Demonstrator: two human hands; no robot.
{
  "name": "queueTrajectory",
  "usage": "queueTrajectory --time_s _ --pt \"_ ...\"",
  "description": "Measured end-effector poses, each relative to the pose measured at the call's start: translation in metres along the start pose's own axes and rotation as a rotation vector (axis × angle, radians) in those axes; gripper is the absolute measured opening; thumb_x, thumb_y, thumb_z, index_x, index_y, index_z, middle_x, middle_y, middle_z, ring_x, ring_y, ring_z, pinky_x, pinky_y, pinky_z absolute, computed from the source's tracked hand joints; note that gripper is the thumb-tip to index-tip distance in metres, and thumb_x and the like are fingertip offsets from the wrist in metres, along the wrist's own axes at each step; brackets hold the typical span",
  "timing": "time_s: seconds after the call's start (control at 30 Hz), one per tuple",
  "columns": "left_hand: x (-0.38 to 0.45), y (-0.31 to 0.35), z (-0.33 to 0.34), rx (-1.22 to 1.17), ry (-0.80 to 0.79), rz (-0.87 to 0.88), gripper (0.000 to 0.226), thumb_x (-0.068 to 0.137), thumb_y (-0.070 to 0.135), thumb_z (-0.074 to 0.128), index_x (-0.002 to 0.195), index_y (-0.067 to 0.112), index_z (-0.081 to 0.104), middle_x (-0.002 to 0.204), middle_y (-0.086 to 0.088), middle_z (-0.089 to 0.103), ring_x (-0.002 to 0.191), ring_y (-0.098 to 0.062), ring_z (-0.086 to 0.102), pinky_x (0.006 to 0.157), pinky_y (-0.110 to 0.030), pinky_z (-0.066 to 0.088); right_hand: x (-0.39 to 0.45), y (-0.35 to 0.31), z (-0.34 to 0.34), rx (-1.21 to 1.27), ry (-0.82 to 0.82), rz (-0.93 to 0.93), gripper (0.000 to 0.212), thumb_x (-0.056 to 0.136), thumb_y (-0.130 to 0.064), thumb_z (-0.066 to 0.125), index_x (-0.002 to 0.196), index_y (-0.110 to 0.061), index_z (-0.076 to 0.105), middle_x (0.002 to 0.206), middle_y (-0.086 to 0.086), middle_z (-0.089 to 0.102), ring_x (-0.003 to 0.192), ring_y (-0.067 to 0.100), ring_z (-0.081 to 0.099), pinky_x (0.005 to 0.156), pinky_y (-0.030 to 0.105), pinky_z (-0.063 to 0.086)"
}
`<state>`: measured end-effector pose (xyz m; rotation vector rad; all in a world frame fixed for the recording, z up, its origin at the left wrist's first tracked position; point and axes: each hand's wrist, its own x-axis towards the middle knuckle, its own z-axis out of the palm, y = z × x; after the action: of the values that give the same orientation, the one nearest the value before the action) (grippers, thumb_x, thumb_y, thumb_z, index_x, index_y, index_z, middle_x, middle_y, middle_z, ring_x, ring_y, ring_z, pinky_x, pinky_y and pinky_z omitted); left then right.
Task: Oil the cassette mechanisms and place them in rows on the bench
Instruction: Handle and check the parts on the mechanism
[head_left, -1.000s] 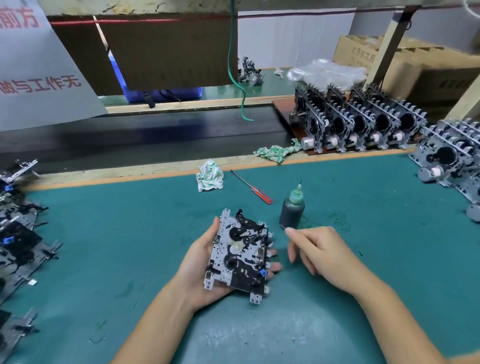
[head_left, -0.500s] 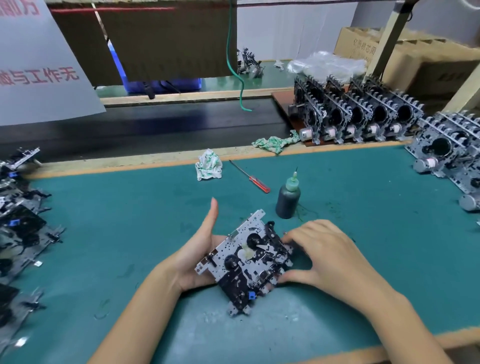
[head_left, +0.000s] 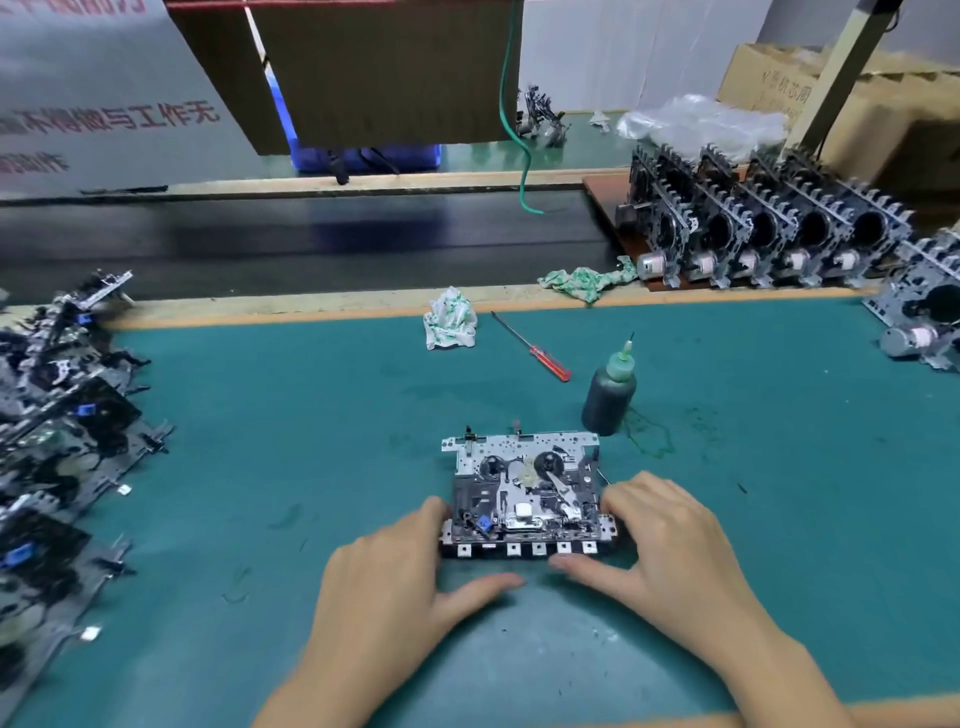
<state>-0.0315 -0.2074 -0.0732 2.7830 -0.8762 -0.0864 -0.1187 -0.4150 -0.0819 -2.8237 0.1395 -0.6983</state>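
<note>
While flat on bench (head_left: 260, 467), cassette mechanism (head_left: 524, 493), left hand (head_left: 395, 587), right hand (head_left: 670, 545) gripping ends

Both hands, left hand (head_left: 395, 577) and right hand (head_left: 670, 545), hold cassette mechanism (head_left: 524, 493) flat on bench (head_left: 260, 467).

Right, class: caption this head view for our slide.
Both hands, left and right, hold a cassette mechanism near the oil bottle.

Oil bottle (head_left: 609, 397) just behind mechanism (head_left: 524, 493)
</note>
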Motion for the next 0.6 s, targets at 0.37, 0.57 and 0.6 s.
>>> queueTrajectory --time_s 0.37,0.57,0.6 --pt "0.01 0.007 0.013 -0.175 0.296 0.033 0.059 0.05 0.081 0.046 0.05 0.022 0.036 0.034 -0.001 0.045 0.036 -0.024 0.049 0.036 -0.029 0.038 -0.006 0.005 -0.002 -0.042 -0.013 -0.038 0.05 0.077 -0.06 0.05 0.061 -0.013 0.053 0.059 -0.006 0.047 0.059 0.019 0.046 0.062 0.023 0.027" --pt "0.009 0.007 0.014 -0.227 0.338 0.092 0.053 0.053 0.077 0.051 0.053 0.027 0.033 0.033 -0.002 0.042 0.033 -0.024 0.046 0.036 -0.024 0.035 -0.007 0.006 0.0 -0.078 -0.002 -0.101 0.048 0.072 -0.059 0.055 0.058 -0.013 0.05 0.057 -0.003 0.045 0.057 0.02 0.045 0.066 0.024 0.03" --pt "0.008 0.007 0.016 -0.229 0.363 0.159 0.053 0.055 0.077 0.053 0.054 0.028 0.031 0.033 -0.001 0.04 0.031 -0.023 0.043 0.034 -0.022 0.033 -0.008 0.006 0.002 -0.11 0.014 -0.087 0.047 0.073 -0.056 0.053 0.058 -0.012 0.05 0.056 -0.003 0.046 0.056 0.021 0.047 0.065 0.025 0.03"
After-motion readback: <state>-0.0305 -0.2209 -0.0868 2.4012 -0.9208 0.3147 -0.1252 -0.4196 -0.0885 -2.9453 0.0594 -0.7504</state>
